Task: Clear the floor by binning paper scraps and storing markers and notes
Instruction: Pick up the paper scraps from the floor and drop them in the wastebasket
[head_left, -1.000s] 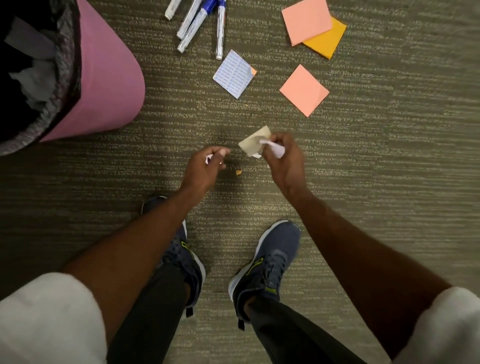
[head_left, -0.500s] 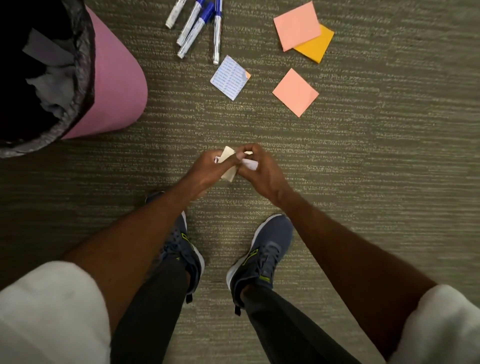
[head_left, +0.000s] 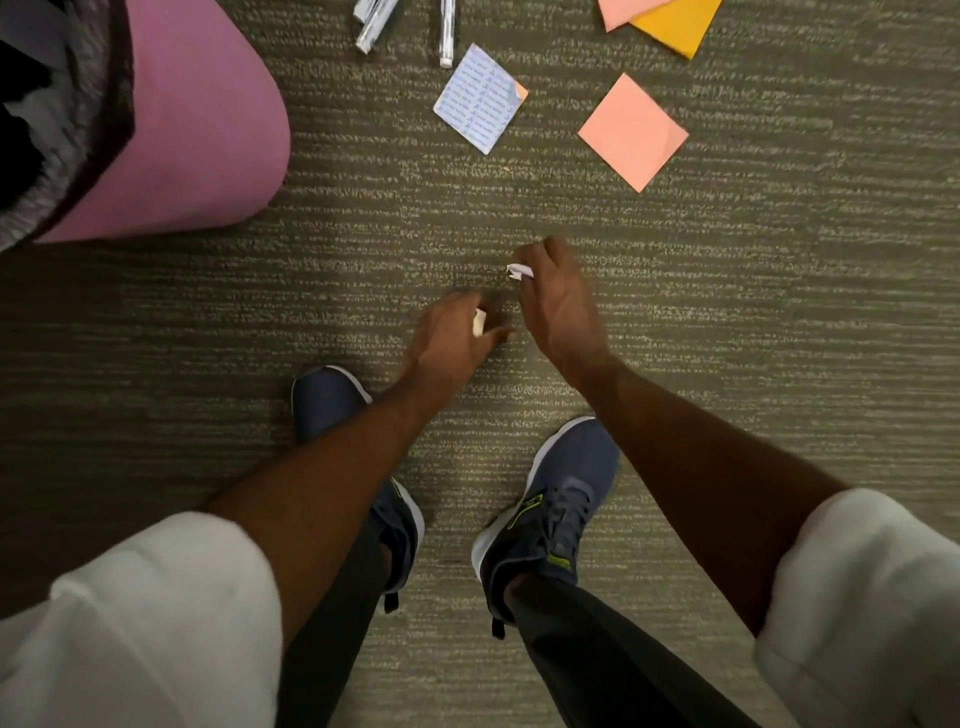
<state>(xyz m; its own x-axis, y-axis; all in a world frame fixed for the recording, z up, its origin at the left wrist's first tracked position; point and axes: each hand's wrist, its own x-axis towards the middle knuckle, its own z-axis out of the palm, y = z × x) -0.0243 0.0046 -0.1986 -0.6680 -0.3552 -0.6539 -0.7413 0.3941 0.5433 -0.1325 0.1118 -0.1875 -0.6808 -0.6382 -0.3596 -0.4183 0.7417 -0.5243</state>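
My left hand (head_left: 449, 343) is low over the carpet, fingers closed around a pale paper scrap (head_left: 479, 322). My right hand (head_left: 553, 301) is just to its right, pinching a small white scrap (head_left: 519, 271). The pink bin (head_left: 208, 130) with a dark liner stands at the upper left, paper inside it. Markers (head_left: 371, 26) lie at the top edge, cut off by the frame. A printed white note (head_left: 480, 98), a salmon sticky note (head_left: 631, 132) and an orange note (head_left: 675, 26) under another salmon one lie beyond my hands.
My two dark blue shoes (head_left: 550, 493) stand on the grey-green carpet just below my hands. White sleeves fill the bottom corners. Carpet stretches open to the right and lower left.
My hands met and the tan scrap passed from right to left. They have now parted, each holding paper. The view shifted so the markers and notes sit higher in frame.
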